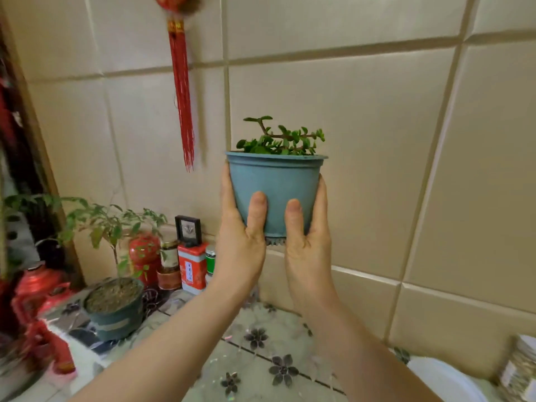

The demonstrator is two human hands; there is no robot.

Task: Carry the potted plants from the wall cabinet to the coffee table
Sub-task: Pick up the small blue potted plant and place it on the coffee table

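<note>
A small blue plastic pot (275,181) with a low green succulent (282,140) is held up in the air in front of the tiled wall. My left hand (242,227) grips its left side and my right hand (307,230) its right side, thumbs on the front. The pot stays upright, well above the cabinet top (261,364) with its flowered cover. A second, dark green pot (114,310) with soil and a thin leafy plant (107,224) stands on the cabinet top at the left.
Red tins, jars and a small black frame (188,230) crowd the back left corner. A red kettle-like item (37,285) stands at the far left. A red tassel (181,91) hangs on the wall. A white object (446,378) and a woven item (519,369) lie at the lower right.
</note>
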